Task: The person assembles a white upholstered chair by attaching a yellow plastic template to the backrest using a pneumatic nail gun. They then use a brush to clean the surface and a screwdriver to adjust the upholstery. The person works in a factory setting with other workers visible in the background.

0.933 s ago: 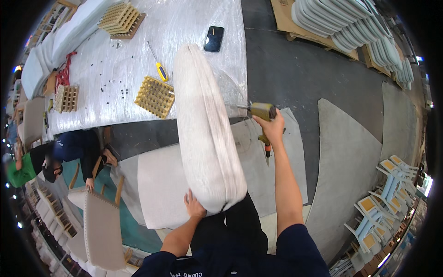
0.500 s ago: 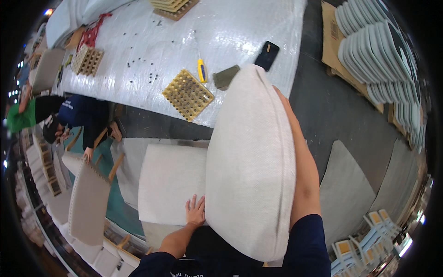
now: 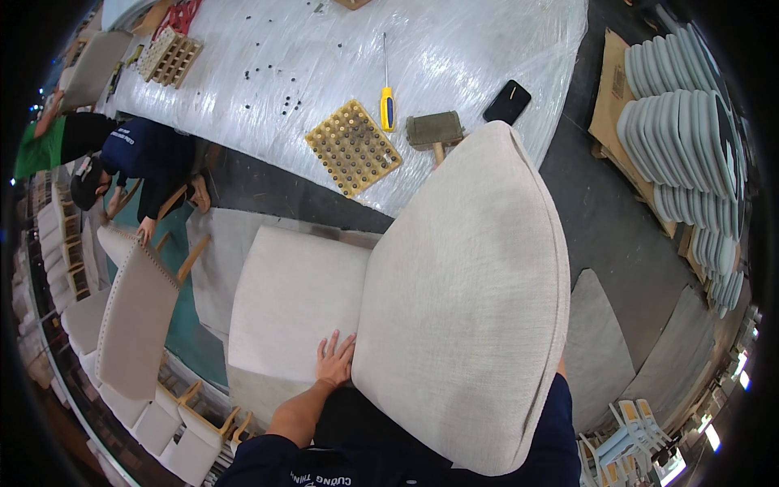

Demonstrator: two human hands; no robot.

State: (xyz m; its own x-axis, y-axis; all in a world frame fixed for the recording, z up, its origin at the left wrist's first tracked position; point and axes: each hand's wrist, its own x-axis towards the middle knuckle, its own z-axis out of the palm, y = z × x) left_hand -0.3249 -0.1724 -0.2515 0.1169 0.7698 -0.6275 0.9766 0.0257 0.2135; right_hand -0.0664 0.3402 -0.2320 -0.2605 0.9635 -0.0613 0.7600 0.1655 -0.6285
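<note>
Head view, looking down: big cream upholstered cushion panel (image 3: pixel 466 300) fills the centre, tilted up against the person's front, its top edge reaching toward the worktop (image 3: pixel 454 40) wrapped in clear plastic. Left hand (image 3: pixel 334 361) lies flat, fingers spread, at the panel's lower left edge where it meets a second, flatter cream seat pad (image 3: pixel 292 312) lying just beside it. Right hand is hidden behind the panel; only the dark sleeve shows at its lower right, so cannot tell whether it is spread or gripping. On the worktop, near the panel's top: a perforated yellow tray (image 3: pixel 353 148), a yellow-handled screwdriver (image 3: pixel 387 101), a mallet with a block head (image 3: pixel 434 130) almost touching the panel, and a black phone (image 3: pixel 507 101). Second tray (image 3: pixel 170 55) far left. Stacked pale chair shells (image 3: pixel 690 122) at right; another person in a dark top (image 3: pixel 138 154) crouches at left by a studded chair back (image 3: pixel 134 321). Step looks like positioning or turning the big panel, steadied with the left palm. Next move probably calls for a firm two-hand hold on both long edges, and clearance from the mallet and tray before it is laid down.
</note>
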